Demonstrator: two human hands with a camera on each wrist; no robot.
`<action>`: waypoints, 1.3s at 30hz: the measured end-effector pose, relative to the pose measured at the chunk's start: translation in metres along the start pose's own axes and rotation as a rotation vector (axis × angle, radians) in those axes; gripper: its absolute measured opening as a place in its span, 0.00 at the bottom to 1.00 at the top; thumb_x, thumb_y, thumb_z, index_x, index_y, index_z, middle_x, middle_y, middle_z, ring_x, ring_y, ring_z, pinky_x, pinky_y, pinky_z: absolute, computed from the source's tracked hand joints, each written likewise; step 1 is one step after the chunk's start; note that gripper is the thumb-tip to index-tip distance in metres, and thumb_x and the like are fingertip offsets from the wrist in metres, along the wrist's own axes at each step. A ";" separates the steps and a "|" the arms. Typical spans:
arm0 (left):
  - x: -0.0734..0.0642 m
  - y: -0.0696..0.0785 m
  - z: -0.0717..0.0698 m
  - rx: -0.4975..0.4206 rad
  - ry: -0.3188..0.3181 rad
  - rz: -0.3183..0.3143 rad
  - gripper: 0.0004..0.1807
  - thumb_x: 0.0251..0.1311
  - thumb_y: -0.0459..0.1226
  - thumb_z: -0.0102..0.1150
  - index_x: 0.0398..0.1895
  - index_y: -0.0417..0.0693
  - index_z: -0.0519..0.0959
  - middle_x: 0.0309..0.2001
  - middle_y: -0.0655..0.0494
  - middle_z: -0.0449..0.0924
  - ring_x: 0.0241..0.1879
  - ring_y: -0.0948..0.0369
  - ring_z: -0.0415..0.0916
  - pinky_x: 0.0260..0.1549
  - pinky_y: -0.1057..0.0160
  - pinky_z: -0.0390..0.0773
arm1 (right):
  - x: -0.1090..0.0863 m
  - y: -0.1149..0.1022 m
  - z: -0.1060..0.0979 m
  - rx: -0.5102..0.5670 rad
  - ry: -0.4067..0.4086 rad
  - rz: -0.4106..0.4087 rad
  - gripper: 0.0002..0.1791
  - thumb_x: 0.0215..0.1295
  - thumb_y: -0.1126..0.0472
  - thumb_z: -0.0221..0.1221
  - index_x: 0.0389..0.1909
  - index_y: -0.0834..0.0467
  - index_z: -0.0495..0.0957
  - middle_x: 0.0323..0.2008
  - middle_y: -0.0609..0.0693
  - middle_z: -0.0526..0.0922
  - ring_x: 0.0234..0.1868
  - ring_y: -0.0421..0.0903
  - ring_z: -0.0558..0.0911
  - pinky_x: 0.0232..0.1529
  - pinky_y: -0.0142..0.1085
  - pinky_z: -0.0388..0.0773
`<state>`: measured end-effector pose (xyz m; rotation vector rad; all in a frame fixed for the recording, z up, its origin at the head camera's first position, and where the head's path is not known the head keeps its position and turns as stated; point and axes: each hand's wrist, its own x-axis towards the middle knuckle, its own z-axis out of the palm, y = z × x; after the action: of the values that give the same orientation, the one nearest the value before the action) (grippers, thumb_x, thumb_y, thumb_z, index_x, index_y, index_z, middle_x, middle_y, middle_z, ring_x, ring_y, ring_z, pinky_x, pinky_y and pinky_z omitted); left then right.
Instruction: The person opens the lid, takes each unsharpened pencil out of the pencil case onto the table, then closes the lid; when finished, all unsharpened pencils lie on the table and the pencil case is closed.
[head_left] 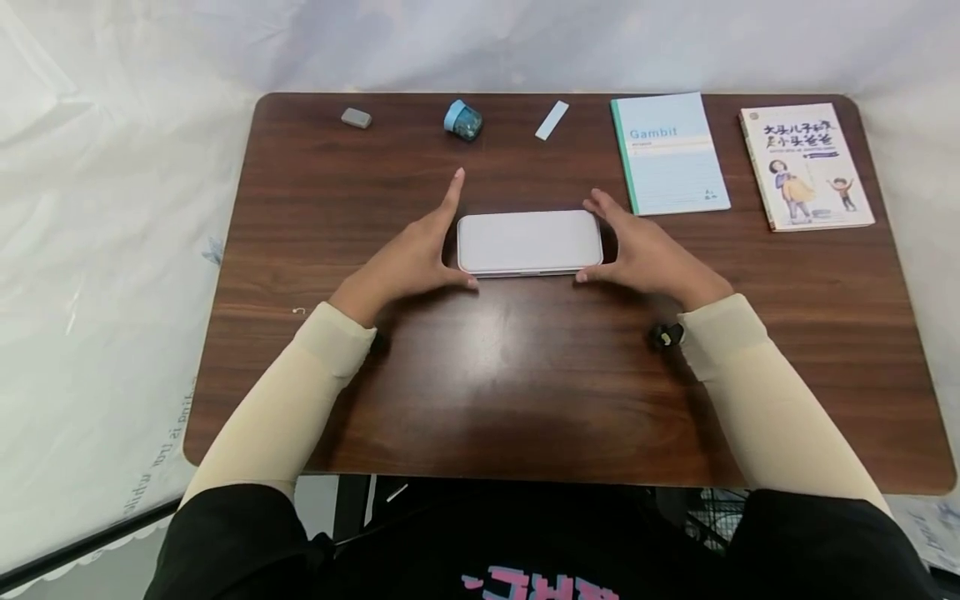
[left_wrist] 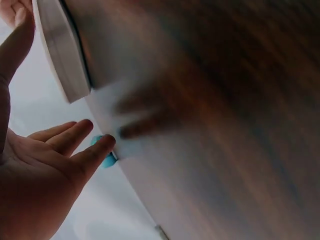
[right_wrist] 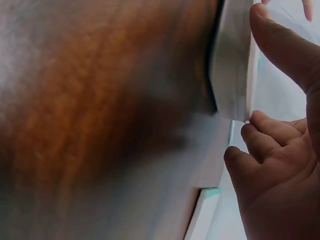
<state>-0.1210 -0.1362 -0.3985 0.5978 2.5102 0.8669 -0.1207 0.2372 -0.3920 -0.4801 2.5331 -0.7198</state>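
A flat white case with rounded corners (head_left: 529,242), like a pencil box, lies lengthwise on the table between both hands. Its pale side wall (left_wrist: 62,55) shows a lid seam. At the left end, my left hand (head_left: 422,254) spreads its straight fingers past the case, and its thumb lies by the near left corner. The right hand (head_left: 647,257) frames the opposite end. Its thumb tip is at the near edge, and its loosely bent fingers (right_wrist: 262,142) come right up to the far corner. A gap shows between the right palm and the case.
Along the back of the brown wooden table (head_left: 480,400) are a grey eraser-like block (head_left: 356,118), a small blue-lidded jar (head_left: 463,121) and a white strip (head_left: 552,120). A light-blue Gambit notebook (head_left: 671,158) and a picture-covered book (head_left: 808,171) lie at the back right.
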 end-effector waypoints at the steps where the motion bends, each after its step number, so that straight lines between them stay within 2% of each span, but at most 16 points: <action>1: 0.001 0.000 0.002 0.000 -0.012 -0.002 0.85 0.59 0.53 0.86 0.86 0.80 0.12 0.93 0.54 0.38 0.89 0.45 0.56 0.85 0.41 0.63 | 0.000 0.001 0.002 -0.005 0.002 -0.005 0.72 0.67 0.42 0.79 0.94 0.54 0.36 0.92 0.52 0.53 0.89 0.64 0.59 0.84 0.66 0.61; 4: 0.003 0.000 0.006 0.009 -0.032 -0.008 0.83 0.62 0.51 0.85 0.88 0.75 0.15 0.93 0.47 0.44 0.89 0.45 0.57 0.85 0.42 0.64 | 0.001 0.003 0.006 -0.019 0.018 -0.022 0.67 0.68 0.45 0.79 0.93 0.57 0.44 0.89 0.59 0.59 0.86 0.64 0.65 0.83 0.65 0.64; 7: 0.004 0.000 0.007 0.026 -0.040 -0.027 0.79 0.64 0.50 0.84 0.92 0.65 0.22 0.92 0.45 0.48 0.89 0.46 0.55 0.86 0.43 0.62 | 0.001 0.003 0.008 -0.028 0.035 -0.031 0.63 0.68 0.46 0.80 0.91 0.59 0.50 0.87 0.63 0.63 0.83 0.64 0.69 0.82 0.65 0.66; 11: 0.004 0.000 0.007 0.052 -0.042 -0.045 0.71 0.65 0.51 0.82 0.94 0.50 0.37 0.91 0.43 0.51 0.90 0.46 0.52 0.87 0.45 0.58 | 0.000 0.002 0.008 -0.035 0.038 -0.029 0.63 0.67 0.45 0.79 0.91 0.59 0.51 0.87 0.63 0.62 0.85 0.64 0.68 0.83 0.64 0.65; 13: 0.004 0.000 0.006 0.055 -0.040 -0.046 0.69 0.65 0.50 0.82 0.94 0.47 0.40 0.91 0.42 0.52 0.90 0.46 0.53 0.88 0.45 0.58 | -0.001 0.001 0.008 -0.037 0.037 -0.029 0.64 0.67 0.44 0.79 0.91 0.59 0.50 0.88 0.63 0.61 0.86 0.64 0.66 0.83 0.64 0.64; 19: 0.003 -0.001 0.007 0.022 -0.009 -0.016 0.74 0.63 0.46 0.84 0.94 0.52 0.34 0.88 0.40 0.60 0.87 0.45 0.61 0.85 0.43 0.63 | -0.003 0.000 0.009 -0.052 0.041 -0.036 0.62 0.68 0.42 0.78 0.91 0.59 0.52 0.87 0.63 0.64 0.84 0.64 0.69 0.82 0.64 0.67; 25: 0.005 -0.002 0.010 -0.009 -0.002 -0.007 0.75 0.63 0.44 0.85 0.94 0.56 0.30 0.86 0.41 0.64 0.81 0.44 0.70 0.81 0.43 0.69 | -0.003 0.002 0.009 -0.072 0.040 -0.038 0.61 0.69 0.41 0.77 0.91 0.59 0.53 0.86 0.62 0.66 0.83 0.64 0.71 0.80 0.64 0.69; 35: 0.006 -0.001 0.010 -0.019 -0.001 -0.025 0.75 0.63 0.43 0.85 0.94 0.58 0.30 0.86 0.42 0.64 0.80 0.43 0.71 0.81 0.43 0.69 | 0.001 0.003 0.005 -0.088 0.027 -0.053 0.60 0.67 0.41 0.78 0.90 0.59 0.56 0.84 0.64 0.68 0.80 0.64 0.74 0.78 0.64 0.72; 39: 0.006 0.001 0.008 -0.021 -0.014 -0.039 0.75 0.63 0.43 0.84 0.94 0.61 0.30 0.84 0.38 0.67 0.78 0.41 0.73 0.79 0.41 0.71 | 0.000 0.002 0.001 -0.064 0.027 -0.049 0.59 0.67 0.43 0.78 0.89 0.59 0.58 0.84 0.63 0.68 0.81 0.64 0.73 0.79 0.65 0.71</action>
<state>-0.1217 -0.1285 -0.4057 0.5444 2.4891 0.8705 -0.1200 0.2382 -0.3937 -0.5594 2.5841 -0.6692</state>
